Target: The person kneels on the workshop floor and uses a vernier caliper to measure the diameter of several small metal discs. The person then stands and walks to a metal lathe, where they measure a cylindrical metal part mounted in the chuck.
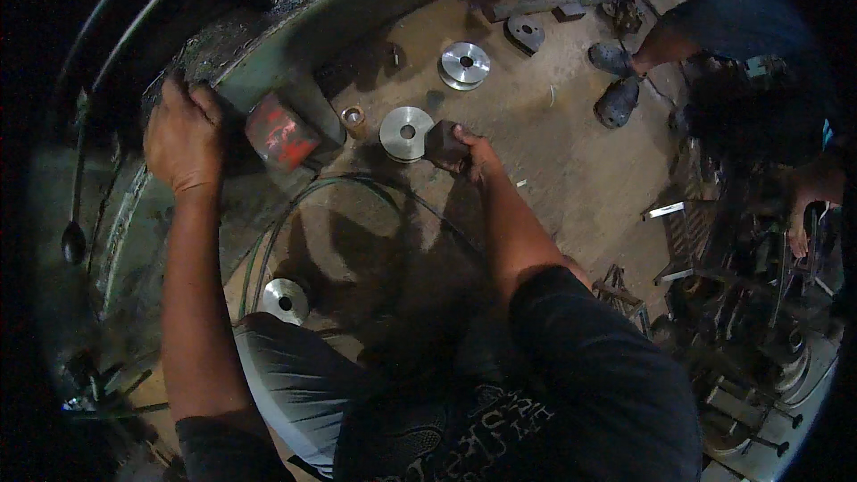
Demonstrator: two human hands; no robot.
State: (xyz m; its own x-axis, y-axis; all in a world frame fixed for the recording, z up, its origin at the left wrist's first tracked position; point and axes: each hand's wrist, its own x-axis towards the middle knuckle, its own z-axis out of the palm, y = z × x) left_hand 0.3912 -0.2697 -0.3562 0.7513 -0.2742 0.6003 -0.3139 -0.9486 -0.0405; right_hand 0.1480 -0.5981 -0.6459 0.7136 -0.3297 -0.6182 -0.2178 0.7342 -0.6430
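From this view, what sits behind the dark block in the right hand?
A silver disc shows left of the dark block, with brown floor around. The block covers part of the disc's right edge and some floor; whether block and disc touch is unclear.

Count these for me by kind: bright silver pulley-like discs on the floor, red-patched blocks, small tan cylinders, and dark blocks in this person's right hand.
Silver pulley-like discs: 3
Red-patched block: 1
Small tan cylinder: 1
Dark block in the right hand: 1
Total: 6
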